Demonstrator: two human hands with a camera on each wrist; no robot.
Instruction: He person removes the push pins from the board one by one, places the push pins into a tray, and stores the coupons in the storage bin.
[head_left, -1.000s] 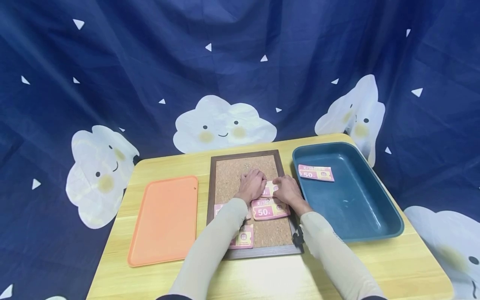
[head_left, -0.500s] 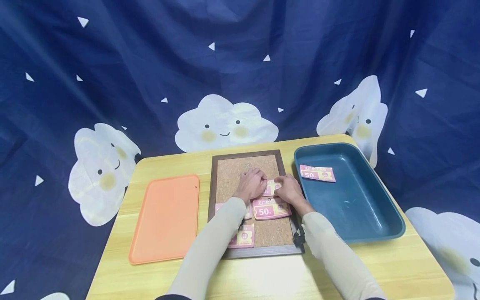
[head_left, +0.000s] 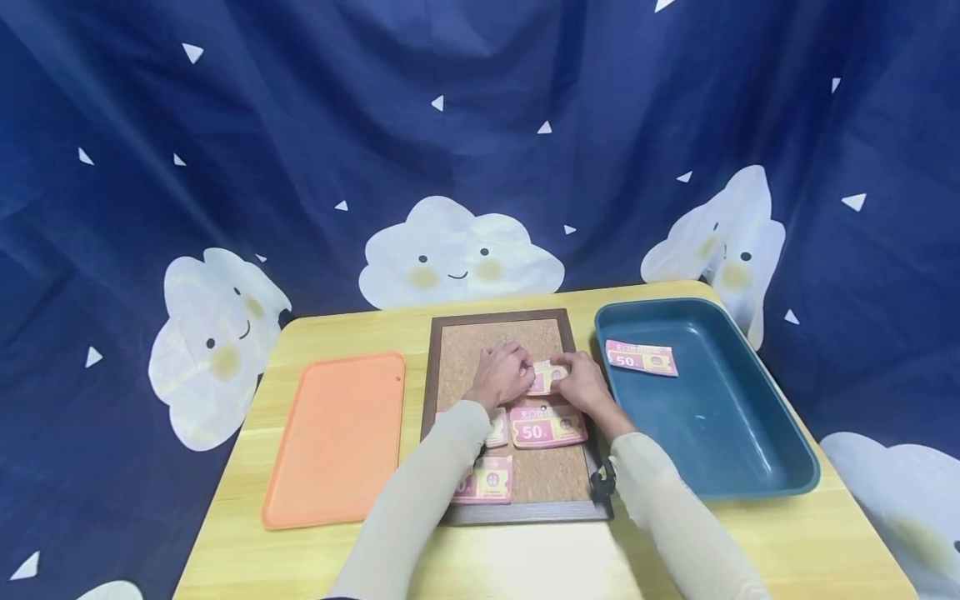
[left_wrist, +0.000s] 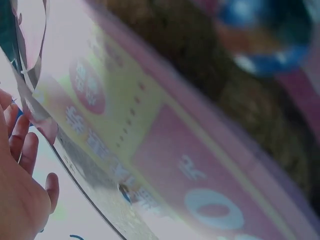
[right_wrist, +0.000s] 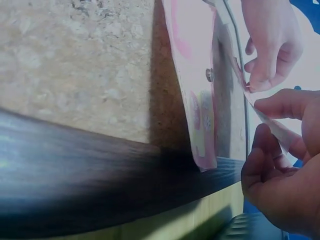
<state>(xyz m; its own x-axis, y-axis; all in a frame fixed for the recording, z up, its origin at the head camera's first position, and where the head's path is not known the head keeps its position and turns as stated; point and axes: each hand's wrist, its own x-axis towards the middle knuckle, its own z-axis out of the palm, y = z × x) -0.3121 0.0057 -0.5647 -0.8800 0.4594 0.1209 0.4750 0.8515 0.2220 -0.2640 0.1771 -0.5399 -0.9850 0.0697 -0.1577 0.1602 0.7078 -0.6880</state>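
My right hand (head_left: 587, 383) pinches the right end of a pink and yellow paper coupon (head_left: 545, 379) over the cork board (head_left: 543, 479). At the coupon's left end is my left hand (head_left: 502, 373), its fingers curled. In the right wrist view the left fingertips (right_wrist: 260, 82) pinch at the coupon's far edge; a small object there cannot be made out. A similar coupon marked 50 (head_left: 550, 427) hangs below, fixed by a small pin (right_wrist: 209, 75). Another coupon (head_left: 486, 481) lies lower left, and one more (head_left: 497, 429) is partly hidden by the left arm.
On the right stands a deep blue tub (head_left: 720, 450) with a loose coupon (head_left: 642, 357) in it. An orange tray (head_left: 337, 442) lies left of the board. The board's dark frame (head_left: 498, 317) surrounds the cork. A blurred, shiny round thing (left_wrist: 265, 35) shows close in the left wrist view.
The head view has shifted slightly, so the scene sits a little lower and further right. Both hands stay at the same coupon on the board, with barely any finger movement.
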